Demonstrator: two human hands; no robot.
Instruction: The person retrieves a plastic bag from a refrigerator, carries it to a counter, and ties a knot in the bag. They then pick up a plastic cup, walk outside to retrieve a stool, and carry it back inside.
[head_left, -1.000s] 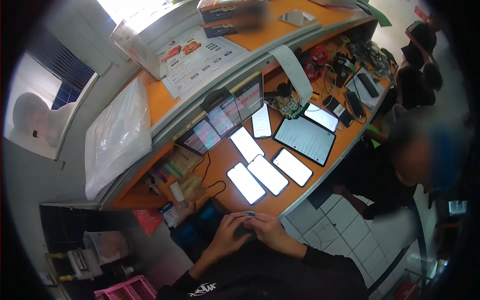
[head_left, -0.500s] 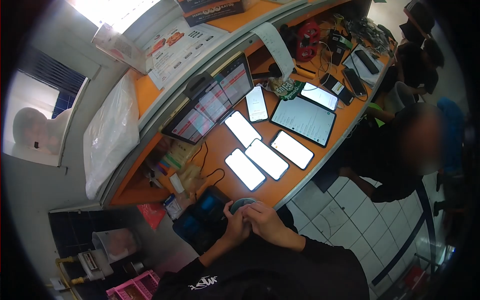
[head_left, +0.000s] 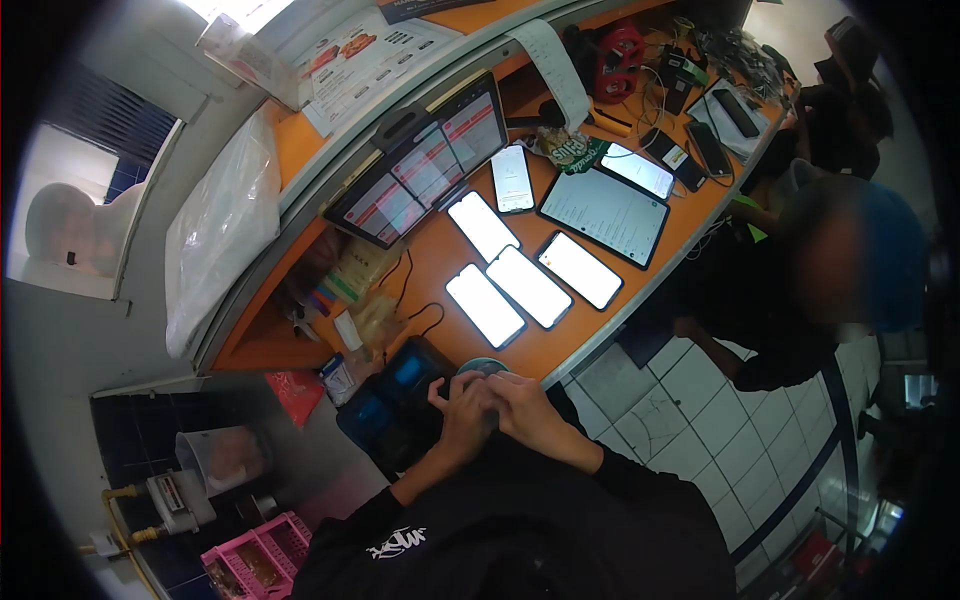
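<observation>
My left hand (head_left: pixel 464 418) and my right hand (head_left: pixel 522 405) meet in front of my chest, fingers bent and close together. Between them is something small that I cannot make out. Just beyond my fingertips shows the round rim of a cup or bowl (head_left: pixel 482 366), partly covered by my hands. On the orange counter (head_left: pixel 440 345) past it lie several phones with bright white screens, the nearest one (head_left: pixel 486 306) close to the rim. A large tablet (head_left: pixel 605 215) lies behind them.
A tilted monitor (head_left: pixel 425 165) stands at the counter's back. Black devices (head_left: pixel 405 375) sit left of my hands. A person in dark clothes (head_left: pixel 745 290) is at the right. A green packet (head_left: pixel 572 150), cables and a paper strip (head_left: pixel 550 75) lie farther back.
The view has shifted, so the counter and phones appear slightly higher. My hands remain together, with fingers slightly rearranged. The person at the right has leaned and turned their head.
</observation>
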